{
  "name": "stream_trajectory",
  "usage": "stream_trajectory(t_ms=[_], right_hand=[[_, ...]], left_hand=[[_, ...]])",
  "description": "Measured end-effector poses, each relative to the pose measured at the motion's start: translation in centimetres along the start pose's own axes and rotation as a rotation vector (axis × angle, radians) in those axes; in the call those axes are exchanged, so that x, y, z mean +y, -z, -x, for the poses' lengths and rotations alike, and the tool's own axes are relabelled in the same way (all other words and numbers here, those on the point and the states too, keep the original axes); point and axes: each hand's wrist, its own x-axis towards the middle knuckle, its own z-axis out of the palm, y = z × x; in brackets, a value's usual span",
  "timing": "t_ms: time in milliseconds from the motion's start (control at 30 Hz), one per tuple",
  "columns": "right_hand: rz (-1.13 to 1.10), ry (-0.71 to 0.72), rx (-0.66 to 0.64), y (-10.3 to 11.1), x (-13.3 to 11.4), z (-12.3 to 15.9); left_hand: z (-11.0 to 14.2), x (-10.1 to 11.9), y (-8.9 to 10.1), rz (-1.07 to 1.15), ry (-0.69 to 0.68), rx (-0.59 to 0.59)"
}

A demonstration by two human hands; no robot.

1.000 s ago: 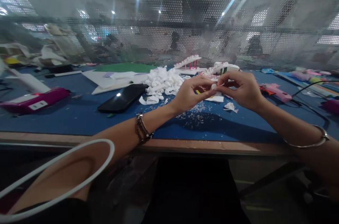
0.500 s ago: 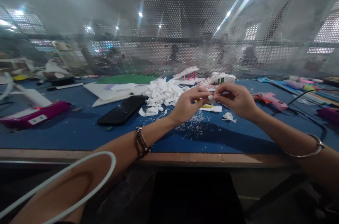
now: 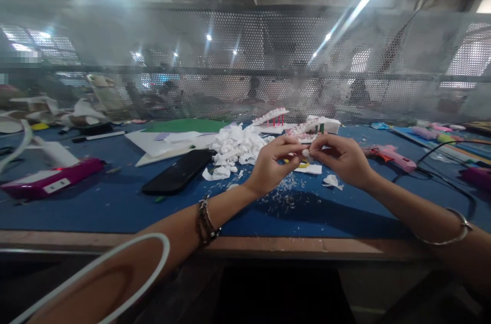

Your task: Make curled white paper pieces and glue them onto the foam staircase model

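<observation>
My left hand [image 3: 274, 163] and my right hand [image 3: 341, 159] meet above the blue table [image 3: 95, 201], fingertips pinched together on a small white piece [image 3: 306, 152]. Both hands are closed on it. Under them lie fine white shavings [image 3: 286, 191] and small white scraps [image 3: 332, 181]. A heap of white cut-offs [image 3: 236, 144] sits just left of my left hand. A yellow bit [image 3: 302, 164] shows below the fingers.
A black phone [image 3: 177, 171] lies left of the heap. A magenta tool [image 3: 49, 180] sits far left, a pink glue gun [image 3: 391, 155] with a black cable at right. White sheets [image 3: 169, 142], a green sheet and small white models stand behind, before a perforated screen.
The view has tilted upward, so table and hands sit lower in the picture. My hands stay pinched together on the small white piece, fingers shifting slightly.
</observation>
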Motion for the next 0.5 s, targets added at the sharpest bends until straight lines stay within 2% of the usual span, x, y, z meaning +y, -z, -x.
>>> stream_trajectory(t_ms=[167, 300, 400, 500], right_hand=[[-0.099, -0.069, -0.014, -0.23, 0.17, 0.09], [-0.106, -0.053, -0.022, -0.22, 0.35, 0.28], [-0.066, 0.039, -0.035, 0.07, 0.4, 0.3], [0.073, 0.185, -0.062, 0.43, 0.31, 0.15]], left_hand=[[-0.15, 0.13, 0.23, 0.021, 0.002, -0.035], [-0.35, 0.24, 0.3, 0.087, 0.093, -0.048], [-0.44, 0.42, 0.29, 0.116, 0.178, -0.044], [-0.47, 0.52, 0.28, 0.134, 0.241, -0.051]])
